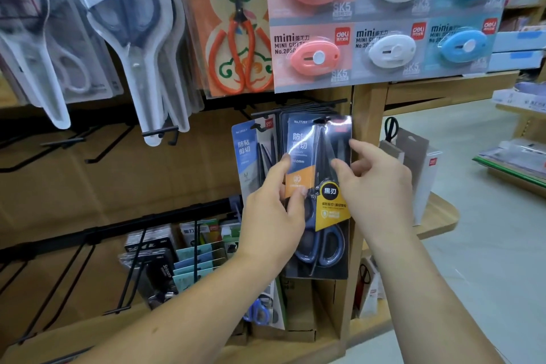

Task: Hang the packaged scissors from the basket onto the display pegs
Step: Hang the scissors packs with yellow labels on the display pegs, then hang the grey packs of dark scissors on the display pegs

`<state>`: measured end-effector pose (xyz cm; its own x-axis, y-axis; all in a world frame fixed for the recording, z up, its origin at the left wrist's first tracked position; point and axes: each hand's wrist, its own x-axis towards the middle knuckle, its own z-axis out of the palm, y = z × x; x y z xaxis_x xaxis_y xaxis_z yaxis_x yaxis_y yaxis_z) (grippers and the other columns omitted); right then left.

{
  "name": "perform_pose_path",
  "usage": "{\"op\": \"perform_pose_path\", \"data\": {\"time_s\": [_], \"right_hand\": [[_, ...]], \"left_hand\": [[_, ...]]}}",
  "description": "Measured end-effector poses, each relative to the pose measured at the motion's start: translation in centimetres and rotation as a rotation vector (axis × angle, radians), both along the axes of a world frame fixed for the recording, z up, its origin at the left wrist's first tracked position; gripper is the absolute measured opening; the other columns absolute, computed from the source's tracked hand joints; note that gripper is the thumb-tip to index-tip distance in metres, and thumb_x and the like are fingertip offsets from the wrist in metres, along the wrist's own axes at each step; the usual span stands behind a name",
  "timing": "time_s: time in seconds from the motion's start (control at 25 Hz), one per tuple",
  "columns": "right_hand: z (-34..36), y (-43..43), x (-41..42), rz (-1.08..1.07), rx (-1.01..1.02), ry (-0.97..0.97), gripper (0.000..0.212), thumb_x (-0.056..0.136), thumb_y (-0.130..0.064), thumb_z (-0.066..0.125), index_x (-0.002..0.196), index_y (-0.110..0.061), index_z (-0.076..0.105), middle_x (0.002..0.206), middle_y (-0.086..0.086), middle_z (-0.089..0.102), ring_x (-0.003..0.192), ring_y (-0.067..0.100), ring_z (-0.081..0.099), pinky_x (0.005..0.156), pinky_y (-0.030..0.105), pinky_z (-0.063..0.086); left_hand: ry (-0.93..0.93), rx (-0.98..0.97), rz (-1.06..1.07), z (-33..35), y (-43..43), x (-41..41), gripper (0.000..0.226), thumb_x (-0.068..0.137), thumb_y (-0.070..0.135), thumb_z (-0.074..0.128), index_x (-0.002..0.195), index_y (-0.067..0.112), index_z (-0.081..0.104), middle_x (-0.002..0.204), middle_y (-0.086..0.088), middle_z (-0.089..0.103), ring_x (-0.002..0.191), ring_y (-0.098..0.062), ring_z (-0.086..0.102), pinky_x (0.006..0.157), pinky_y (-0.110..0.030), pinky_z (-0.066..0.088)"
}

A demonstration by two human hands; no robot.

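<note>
Packaged scissors hang upright at the front of a display peg, hang hole at the peg's tip. The long axis is vertical: blades point up, blue handles down. The left hand grips the pack's left edge, thumb curled over the front. The right hand pinches the right edge, thumb on the front. A blue scissor pack sits just beside on the left, and a wooden upright stands close on the right. Mini cutter cards overhang from above. Bare pegs lie well to the left.
</note>
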<state>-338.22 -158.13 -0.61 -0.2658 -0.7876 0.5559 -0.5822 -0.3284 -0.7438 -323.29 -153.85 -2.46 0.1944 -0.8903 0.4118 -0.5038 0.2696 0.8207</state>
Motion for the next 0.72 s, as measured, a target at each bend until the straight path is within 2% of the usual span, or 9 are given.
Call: {"op": "perform_pose_path", "data": {"time_s": [0.12,0.24,0.32,0.44,0.52,0.6,0.64,0.72], "right_hand": [[-0.5,0.0,0.1,-0.02,-0.041,-0.01,0.038,0.097,-0.035,0.073,0.134,-0.025,0.069,0.096,-0.003,0.07,0.093,0.017,0.064,0.072,0.029,0.048],[-0.6,0.3,0.9,-0.106,-0.115,0.078,0.029,0.096,-0.04,0.073,0.122,-0.026,0.074,0.104,-0.005,0.066,0.096,0.017,0.063,0.069,0.032,0.05],[-0.9,0.2,1.7,-0.018,-0.098,0.095,0.032,0.095,-0.041,0.073,0.125,-0.03,0.072,0.104,-0.008,0.062,0.094,0.014,0.062,0.069,0.031,0.051],[-2.2,-0.4,2.9,0.169,0.088,0.163,0.059,0.094,-0.047,0.073,0.149,-0.035,0.054,0.118,-0.008,0.052,0.106,0.012,0.059,0.079,0.032,0.053],[-3.2,-0.9,3.1,0.145,0.135,0.259,0.076,0.092,-0.05,0.073,0.158,-0.039,0.038,0.128,-0.005,0.047,0.119,0.015,0.051,0.082,0.033,0.051],[-3.8,-1.2,3.3,0.089,0.14,0.322,0.082,0.092,-0.051,0.074,0.161,-0.04,0.03,0.136,-0.001,0.045,0.127,0.02,0.045,0.082,0.035,0.049],[-4.0,-1.3,3.4,0.052,0.135,0.327,0.082,0.092,-0.05,0.074,0.161,-0.04,0.03,0.138,0.0,0.044,0.128,0.021,0.044,0.081,0.036,0.049],[-4.3,-1.4,3.8,-0.032,0.124,0.315,0.079,0.091,-0.048,0.076,0.159,-0.039,0.035,0.138,0.0,0.043,0.126,0.022,0.046,0.077,0.036,0.05]], "left_hand": [[-0.123,0.017,0.067,0.5,-0.5,0.3,0.057,0.103,0.037,0.064,0.155,0.043,0.042,0.07,0.007,0.061,0.071,-0.009,0.062,0.071,-0.037,0.058],[-0.141,0.046,0.106,1.2,-1.6,0.7,0.056,0.102,0.036,0.066,0.153,0.042,0.044,0.073,0.007,0.062,0.076,-0.009,0.063,0.077,-0.043,0.06],[-0.154,0.073,0.095,1.0,-2.0,1.0,0.058,0.103,0.03,0.065,0.155,0.043,0.041,0.079,0.008,0.063,0.077,-0.009,0.064,0.076,-0.04,0.061],[-0.096,0.14,-0.001,-0.1,-2.0,1.7,0.072,0.104,0.014,0.062,0.161,0.046,0.031,0.103,0.013,0.067,0.087,-0.007,0.066,0.078,-0.019,0.058],[-0.088,0.168,-0.072,-1.0,-1.8,2.5,0.076,0.103,0.009,0.063,0.163,0.043,0.03,0.129,0.012,0.065,0.109,-0.003,0.065,0.096,-0.017,0.054],[-0.095,0.169,-0.118,-1.5,-1.4,3.4,0.072,0.103,0.008,0.063,0.161,0.04,0.035,0.147,0.011,0.058,0.129,-0.005,0.058,0.11,-0.025,0.049],[-0.099,0.174,-0.124,-1.5,-1.0,3.8,0.069,0.103,0.009,0.063,0.16,0.04,0.038,0.148,0.011,0.055,0.131,-0.006,0.056,0.108,-0.025,0.049],[-0.082,0.188,-0.121,-1.5,-0.1,4.8,0.063,0.104,0.014,0.063,0.158,0.037,0.041,0.142,0.01,0.055,0.123,-0.005,0.059,0.095,-0.015,0.049]]}}
